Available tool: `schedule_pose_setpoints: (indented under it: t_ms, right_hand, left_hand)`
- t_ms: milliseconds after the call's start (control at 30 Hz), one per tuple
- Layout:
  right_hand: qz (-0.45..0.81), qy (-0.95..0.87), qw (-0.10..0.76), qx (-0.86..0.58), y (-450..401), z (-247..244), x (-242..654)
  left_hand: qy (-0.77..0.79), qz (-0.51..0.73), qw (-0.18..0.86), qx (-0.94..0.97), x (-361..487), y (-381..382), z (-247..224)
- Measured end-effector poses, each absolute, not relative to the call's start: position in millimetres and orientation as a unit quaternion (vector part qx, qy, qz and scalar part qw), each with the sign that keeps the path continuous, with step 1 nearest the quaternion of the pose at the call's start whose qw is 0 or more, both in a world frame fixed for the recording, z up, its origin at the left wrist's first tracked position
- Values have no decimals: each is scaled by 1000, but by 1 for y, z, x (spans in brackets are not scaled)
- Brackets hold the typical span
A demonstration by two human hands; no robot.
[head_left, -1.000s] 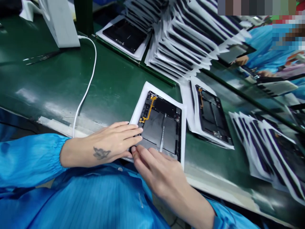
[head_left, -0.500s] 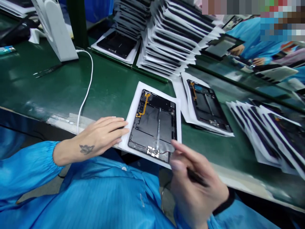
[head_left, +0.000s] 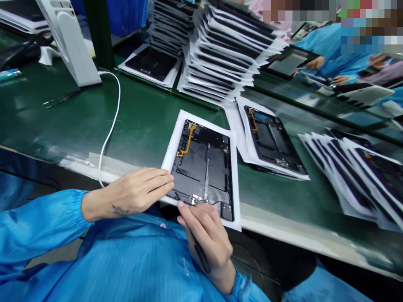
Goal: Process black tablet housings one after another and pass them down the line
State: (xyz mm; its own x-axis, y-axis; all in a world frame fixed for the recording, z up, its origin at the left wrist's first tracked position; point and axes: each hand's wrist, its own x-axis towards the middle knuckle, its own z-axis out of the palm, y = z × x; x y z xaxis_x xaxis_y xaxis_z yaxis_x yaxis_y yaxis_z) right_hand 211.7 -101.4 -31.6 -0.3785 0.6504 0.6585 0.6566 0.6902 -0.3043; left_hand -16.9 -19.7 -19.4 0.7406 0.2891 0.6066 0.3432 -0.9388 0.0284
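An opened tablet (head_left: 201,167) lies on a white sheet (head_left: 172,140) at the table's front edge, its black inside facing up. It shows an orange flex cable (head_left: 189,142) and a small circuit board (head_left: 197,199) at the near end. My left hand (head_left: 138,191) rests flat at the tablet's left edge, fingers stretched out together. In a pinch, my right hand (head_left: 209,235) holds a slim black pen-like tool (head_left: 201,256). Its thin tip is over the near left corner, left of the circuit board; whether it touches, I cannot tell.
Another opened tablet (head_left: 272,140) lies to the right, beside a fanned row of sheets and tablets (head_left: 343,176). A tall stack (head_left: 223,54) stands behind. At left are a white stand (head_left: 71,46), its white cable (head_left: 115,113) and tweezers (head_left: 61,99). A co-worker's hand (head_left: 316,63) shows far right.
My right hand has moved left with the black tool, from the tablet's near right corner to its near left part. My left hand has shifted slightly right, onto the tablet's edge.
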Motion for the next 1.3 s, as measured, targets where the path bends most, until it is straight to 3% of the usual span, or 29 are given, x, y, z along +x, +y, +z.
schedule_pose_setpoints:
  t_ms: [367,567,733,1100,1300]
  right_hand:
    - [-41,-798,389,-459,-119,-27,234]
    - [198,-732,463,-459,-87,-3,223]
    - [249,-722,443,-470,-66,2,212]
    - [213,-785,402,-421,-65,6,209]
    - [214,-786,401,-418,-63,5,214]
  left_hand:
    - [-183,-279,37,-942,-10,-21,-9]
    - [-186,-205,92,-956,1,-23,1]
    - [-195,-182,103,-958,6,-26,1]
    - [-188,-209,115,-953,4,-24,-2]
    - [-163,-324,72,-929,-11,-21,-10]
